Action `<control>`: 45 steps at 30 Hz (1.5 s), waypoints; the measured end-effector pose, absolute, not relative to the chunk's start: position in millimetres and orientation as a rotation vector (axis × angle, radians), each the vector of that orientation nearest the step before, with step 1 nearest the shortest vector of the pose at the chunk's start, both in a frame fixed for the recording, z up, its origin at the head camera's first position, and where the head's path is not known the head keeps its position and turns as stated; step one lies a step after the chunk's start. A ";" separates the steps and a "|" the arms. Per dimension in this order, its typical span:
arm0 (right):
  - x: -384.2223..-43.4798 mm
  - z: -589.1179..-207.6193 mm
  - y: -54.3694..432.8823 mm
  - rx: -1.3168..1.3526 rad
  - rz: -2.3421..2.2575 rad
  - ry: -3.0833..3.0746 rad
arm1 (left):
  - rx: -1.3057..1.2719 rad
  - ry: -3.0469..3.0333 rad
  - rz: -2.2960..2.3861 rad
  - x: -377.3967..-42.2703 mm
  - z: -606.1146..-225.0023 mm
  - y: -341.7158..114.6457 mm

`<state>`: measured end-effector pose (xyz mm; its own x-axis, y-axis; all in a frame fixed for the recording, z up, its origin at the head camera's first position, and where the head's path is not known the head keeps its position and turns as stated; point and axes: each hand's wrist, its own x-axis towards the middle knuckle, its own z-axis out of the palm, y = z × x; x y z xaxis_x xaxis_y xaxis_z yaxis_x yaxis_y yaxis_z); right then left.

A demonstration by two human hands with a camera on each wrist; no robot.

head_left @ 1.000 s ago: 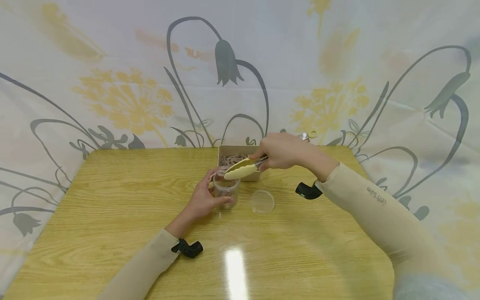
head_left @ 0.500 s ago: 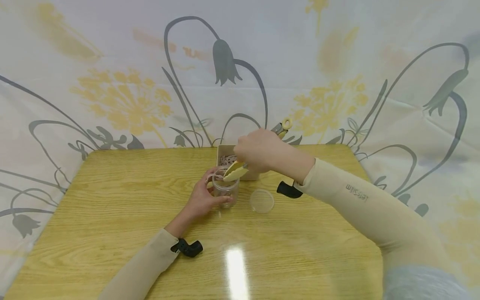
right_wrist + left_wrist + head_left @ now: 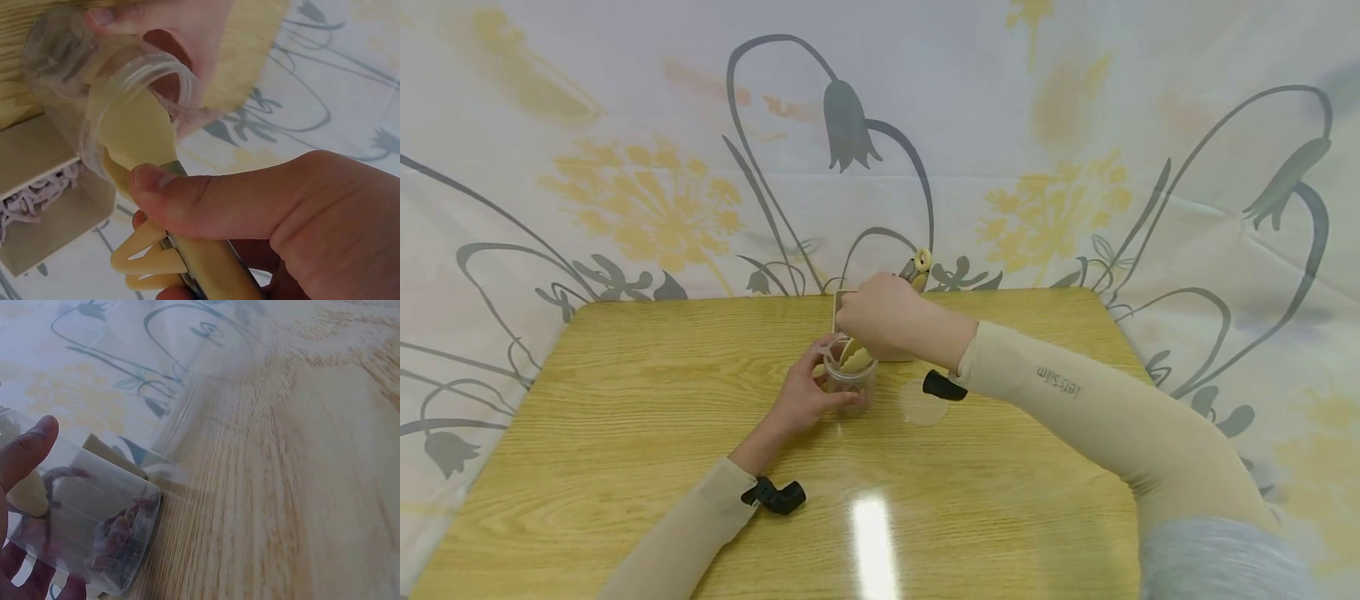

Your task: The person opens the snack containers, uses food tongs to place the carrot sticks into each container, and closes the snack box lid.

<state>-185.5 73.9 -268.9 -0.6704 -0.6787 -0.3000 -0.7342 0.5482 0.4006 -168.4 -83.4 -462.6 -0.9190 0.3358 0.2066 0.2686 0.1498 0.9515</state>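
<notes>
My left hand grips a clear plastic jar around its side, thumb in front and fingers behind. Inside the jar, purplish-brown strips lie at the bottom, seen in the left wrist view. My right hand holds a pair of tongs with yellow tips and metal arms, its thumb pressed along the upper arm. The tongs' yellow tips reach down through the jar's open mouth. A strip also shows beside the tips in the left wrist view.
Behind the jar stands a beige box with many more purplish strips, mostly hidden by my right hand in the head view. A clear round lid lies on the wooden table right of the jar. A patterned cloth hangs behind.
My right hand has moved left and turned, bringing the tongs from over the jar's rim, a strip at their tips, down into its mouth. The left hand and jar have stayed put.
</notes>
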 end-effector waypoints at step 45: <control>-241.1 -259.8 176.4 -0.774 -0.111 2.701 | 0.598 2.320 1.906 -149.8 -424.8 -79.6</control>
